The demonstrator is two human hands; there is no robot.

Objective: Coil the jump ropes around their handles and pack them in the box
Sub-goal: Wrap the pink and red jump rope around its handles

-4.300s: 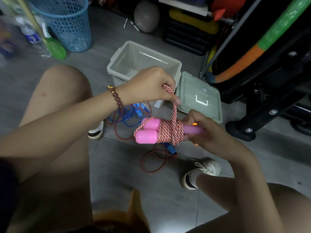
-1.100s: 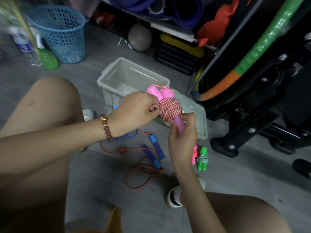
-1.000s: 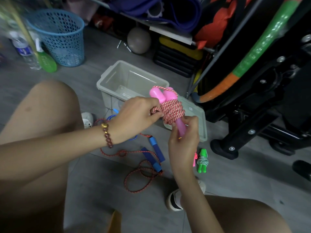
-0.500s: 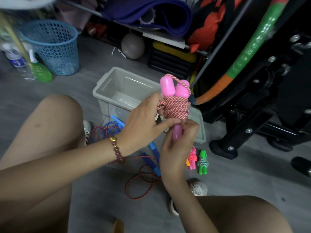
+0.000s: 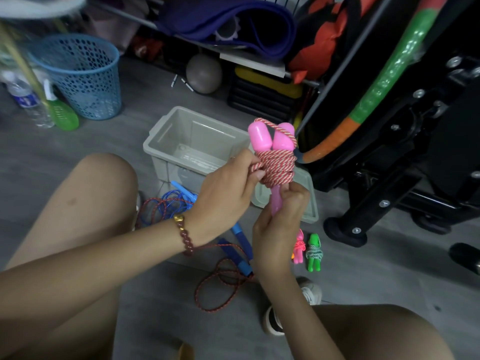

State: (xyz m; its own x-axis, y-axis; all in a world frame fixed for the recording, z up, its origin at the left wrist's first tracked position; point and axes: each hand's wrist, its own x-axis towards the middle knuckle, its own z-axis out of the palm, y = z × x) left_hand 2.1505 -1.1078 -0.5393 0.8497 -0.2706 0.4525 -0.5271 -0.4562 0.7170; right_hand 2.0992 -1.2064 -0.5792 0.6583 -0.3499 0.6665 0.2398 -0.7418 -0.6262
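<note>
A pink-handled jump rope [image 5: 278,162] stands upright in front of me, its red-and-white cord wound tightly round both handles. My right hand [image 5: 279,227] grips the lower end of the handles. My left hand [image 5: 228,193] pinches the cord at the left side of the coil. Behind it on the floor sits the open grey box [image 5: 166,136], with its lid [image 5: 309,203] lying beside it. A loose red rope with blue handles [image 5: 223,279] and a blue rope [image 5: 174,201] lie on the floor below my hands. Two small coiled ropes, pink [image 5: 298,248] and green [image 5: 313,252], lie to the right.
A blue mesh basket [image 5: 78,76], a water bottle [image 5: 23,100] and a green bottle [image 5: 62,113] stand at the left. A grey ball [image 5: 204,74] sits under a shelf behind. Black exercise equipment [image 5: 389,178] and a green-orange hoop [image 5: 384,81] fill the right. My knees flank the work area.
The coiled pink rope has been turned from lying sideways to standing upright and raised. My left hand has moved from pulling the cord above to pinching it at the coil's side.
</note>
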